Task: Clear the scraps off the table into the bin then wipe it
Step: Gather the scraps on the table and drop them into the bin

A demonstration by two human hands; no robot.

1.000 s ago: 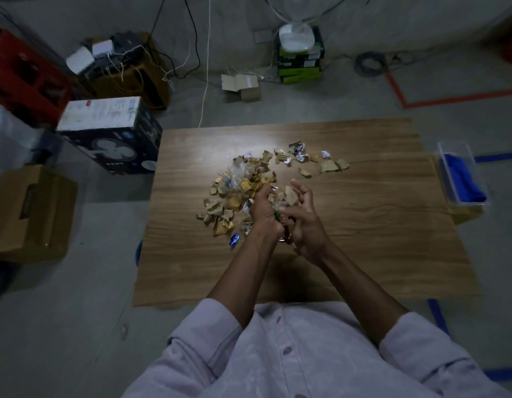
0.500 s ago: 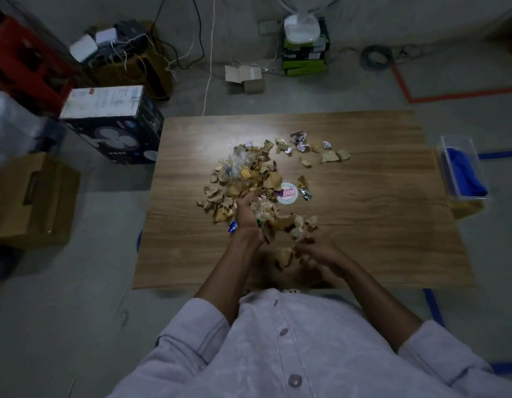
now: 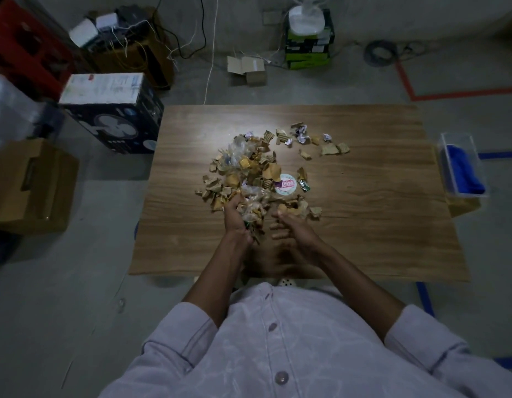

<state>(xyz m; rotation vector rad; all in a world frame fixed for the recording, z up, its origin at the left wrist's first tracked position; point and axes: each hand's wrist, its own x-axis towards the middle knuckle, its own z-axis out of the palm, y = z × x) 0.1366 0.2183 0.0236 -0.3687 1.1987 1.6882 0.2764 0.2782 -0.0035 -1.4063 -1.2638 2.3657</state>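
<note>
Both forearms reach out from pale rolled sleeves over the near edge of the wooden table (image 3: 364,231), converging toward its middle. The left hand (image 3: 235,222) sits at the near end of the heap of scraps (image 3: 249,173), turned on its edge with the palm facing right and the fingers curled up round a clump of crumpled wrappers and cardboard bits, so it has hold of a small handful. The right hand (image 3: 290,229) lies just beside it with a narrow gap between them. Its fingers are spread and loosely bent, gripping nothing, and the fingertips are close to a few torn brown pieces at the heap's near right corner; motion blur hides whether they touch. The rest of the scraps spread across the table's centre, with a looser scatter of paper balls and cardboard farther back on the right. A round printed label (image 3: 286,183) lies at the heap's right side. Off the table's right end stands a clear box (image 3: 450,139) holding a blue cloth (image 3: 464,170) — well apart from both hands.
</note>
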